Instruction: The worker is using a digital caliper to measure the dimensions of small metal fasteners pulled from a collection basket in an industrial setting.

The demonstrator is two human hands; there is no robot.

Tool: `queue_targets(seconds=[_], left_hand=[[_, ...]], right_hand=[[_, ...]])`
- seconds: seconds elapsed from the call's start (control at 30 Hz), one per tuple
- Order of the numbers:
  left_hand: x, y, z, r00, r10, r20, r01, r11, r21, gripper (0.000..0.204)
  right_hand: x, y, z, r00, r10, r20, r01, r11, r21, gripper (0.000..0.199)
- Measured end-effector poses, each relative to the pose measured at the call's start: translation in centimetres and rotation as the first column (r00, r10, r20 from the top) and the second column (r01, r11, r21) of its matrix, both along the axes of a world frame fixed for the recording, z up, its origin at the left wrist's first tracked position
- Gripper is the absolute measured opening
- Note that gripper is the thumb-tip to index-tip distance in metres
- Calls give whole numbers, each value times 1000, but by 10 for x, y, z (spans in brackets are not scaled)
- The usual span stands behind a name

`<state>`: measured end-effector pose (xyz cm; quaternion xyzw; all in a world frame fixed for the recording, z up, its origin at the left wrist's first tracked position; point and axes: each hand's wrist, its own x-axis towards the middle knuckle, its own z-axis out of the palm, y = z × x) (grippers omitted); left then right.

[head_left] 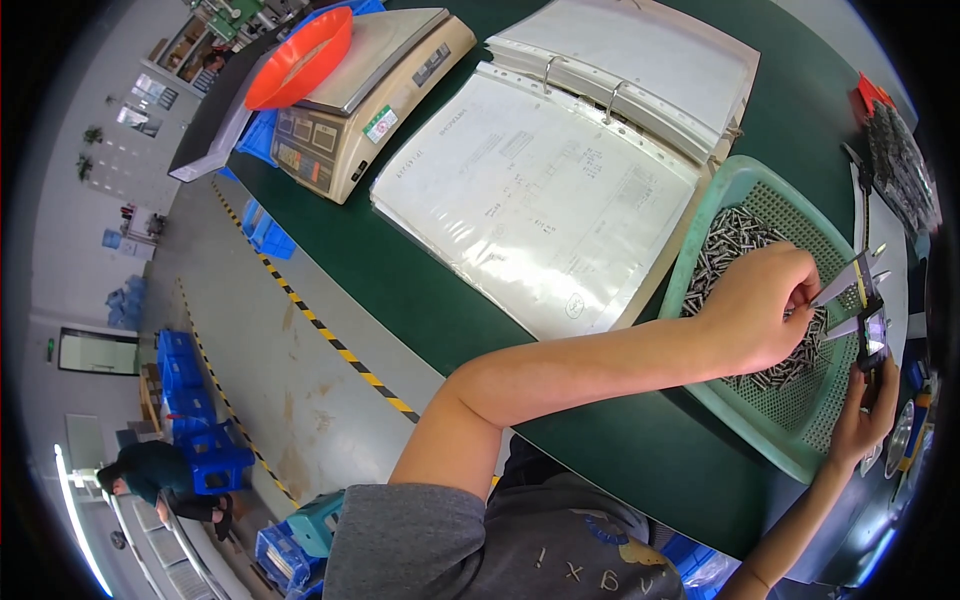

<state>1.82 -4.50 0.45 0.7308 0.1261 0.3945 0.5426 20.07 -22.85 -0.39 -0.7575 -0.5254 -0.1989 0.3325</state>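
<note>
My right hand (864, 418) grips a digital caliper (874, 335) with a small lit display, over the right side of a green plastic mesh basket (805, 215). Above the basket, my left hand (762, 305) is closed in a pinch at the caliper's jaws. Its fingers hide whatever is between them. Many small silvery metal pins (735, 238) lie heaped in the basket beneath my left hand. My left forearm crosses in front of the basket's near left edge.
An open ring binder (540, 205) with sleeved pages lies left of the basket on the green table (615, 425). Beyond it stands a weighing scale (365, 125) carrying a red-orange tray (305, 60). Several tools (908, 440) lie at the right. A person (155, 470) sits far off at lower left.
</note>
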Motion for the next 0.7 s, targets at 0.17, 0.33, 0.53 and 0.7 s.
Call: queue_targets(seconds=[0.17,0.33,0.53,0.7], left_hand=[[0,-1,0,1000,0,-6,0,1000,21,11],[-1,-2,1,1000,-1,-10,2,998,58,11],[0,-3,1,999,37,-18,-34,987,156,12],[1,-2,1,999,23,-28,-18,987,162,12]], right_hand=[[2,-3,0,1000,-4,0,4,1000,-12,34],[-2,0,2,1000,-6,9,6,1000,-2,34],[-3,0,3,1000,-9,15,9,1000,-21,33],[-5,4,5,998,24,55,-25,1000,8,31]])
